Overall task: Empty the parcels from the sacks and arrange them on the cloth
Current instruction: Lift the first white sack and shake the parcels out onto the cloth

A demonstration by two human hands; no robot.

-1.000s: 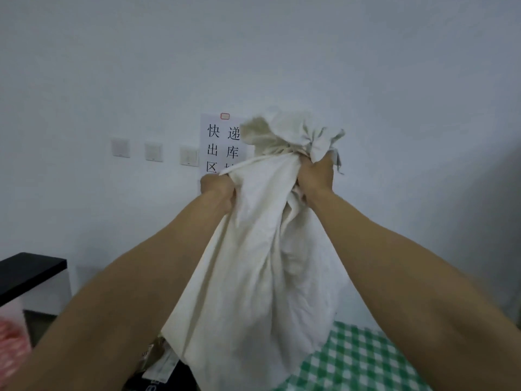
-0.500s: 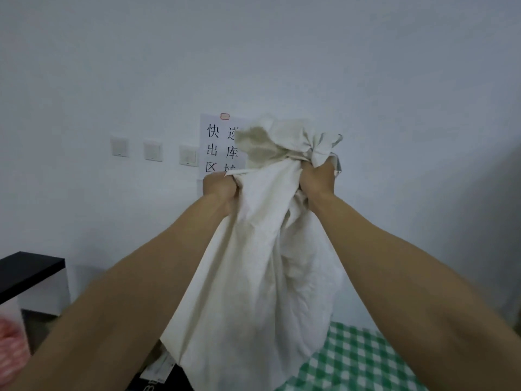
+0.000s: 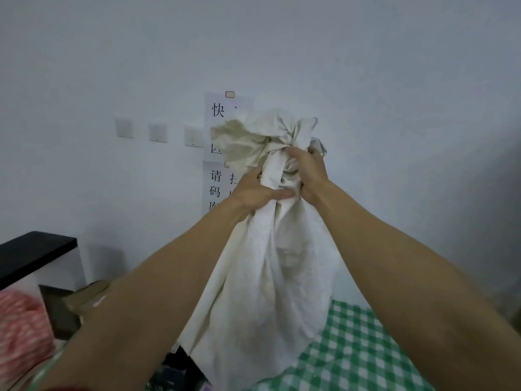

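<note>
The left hand (image 3: 255, 193) and right hand (image 3: 308, 170) clench the sack (image 3: 270, 277); below the fingers it overhangs the cloth (image 3: 361, 348), so parcels may miss.

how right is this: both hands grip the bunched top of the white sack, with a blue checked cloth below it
One detail is wrong: the cloth is green and white checked, not blue, as the head view shows. The rest holds: the left hand and right hand both grip the bunched top of the white sack, with the cloth below it.
</note>
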